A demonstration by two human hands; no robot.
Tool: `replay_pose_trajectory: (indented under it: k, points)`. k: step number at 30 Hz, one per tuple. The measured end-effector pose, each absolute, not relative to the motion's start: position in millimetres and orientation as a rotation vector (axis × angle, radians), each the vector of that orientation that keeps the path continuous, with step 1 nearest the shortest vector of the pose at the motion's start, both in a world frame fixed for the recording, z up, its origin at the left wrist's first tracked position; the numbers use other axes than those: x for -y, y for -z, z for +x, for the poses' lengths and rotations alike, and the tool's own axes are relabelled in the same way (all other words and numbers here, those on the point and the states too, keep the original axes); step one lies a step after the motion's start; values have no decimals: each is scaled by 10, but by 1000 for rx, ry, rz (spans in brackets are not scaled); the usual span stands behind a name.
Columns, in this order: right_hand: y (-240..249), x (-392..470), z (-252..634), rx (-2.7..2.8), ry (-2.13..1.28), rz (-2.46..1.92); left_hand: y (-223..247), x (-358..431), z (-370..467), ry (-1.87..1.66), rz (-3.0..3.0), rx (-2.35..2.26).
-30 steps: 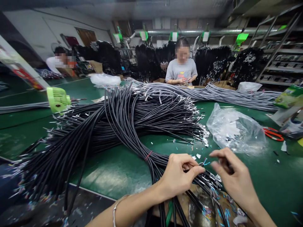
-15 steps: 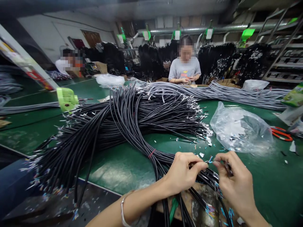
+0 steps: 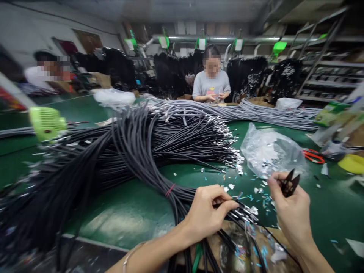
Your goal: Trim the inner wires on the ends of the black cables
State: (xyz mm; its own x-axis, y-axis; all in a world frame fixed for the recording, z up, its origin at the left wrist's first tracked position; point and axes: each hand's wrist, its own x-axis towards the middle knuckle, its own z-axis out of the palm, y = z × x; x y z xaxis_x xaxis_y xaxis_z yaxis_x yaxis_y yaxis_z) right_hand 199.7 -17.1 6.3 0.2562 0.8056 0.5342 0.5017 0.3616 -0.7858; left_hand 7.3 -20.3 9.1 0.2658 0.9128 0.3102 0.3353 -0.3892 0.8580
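Note:
My left hand point(image 3: 209, 208) is closed, thumb and fingertips pinching the end of a black cable over a tied bundle of black cables point(image 3: 163, 172). Thin coloured wires poke out just past its fingertips. Lifted to the right, my right hand point(image 3: 292, 208) is closed around a pair of black snips point(image 3: 290, 184), whose two pointed blades stick up apart behind the fingers. Below both hands, stripped cable ends point(image 3: 241, 250) show coloured wires. Whether the right thumb and forefinger also pinch a scrap, I cannot make out.
A large heap of black cables point(image 3: 182, 142) spreads across the green table point(image 3: 125, 212). Beyond it lie grey cables point(image 3: 273, 113). A clear plastic bag point(image 3: 273, 151), orange-handled scissors point(image 3: 313, 156), a green fan point(image 3: 47, 123) and scattered scraps lie around. A person point(image 3: 212, 81) works opposite.
My right hand has moved right, away from my left hand, and the snips' blades now show. My left hand keeps its pinch. The whole view has swung a little to the right.

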Motion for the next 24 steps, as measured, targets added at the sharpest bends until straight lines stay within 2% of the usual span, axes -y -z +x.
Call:
replay_pose_trajectory:
  k: [2, 8, 16, 24]
  points:
    - [-87, 162, 2055, 1372, -309, -1292, -66, 209, 76, -1091, 1856, -1143]
    - [-166, 264, 1804, 1755, -546, -1195, 34, 169, 83, -1059, 1848, -1144]
    - [-167, 333, 1807, 1777, -580, -1174, 11, 157, 92, -1059, 1545, -1098]
    - [-31, 284, 1852, 1804, -568, -1102, -45, 192, 98, -1124, 1672, -1147]
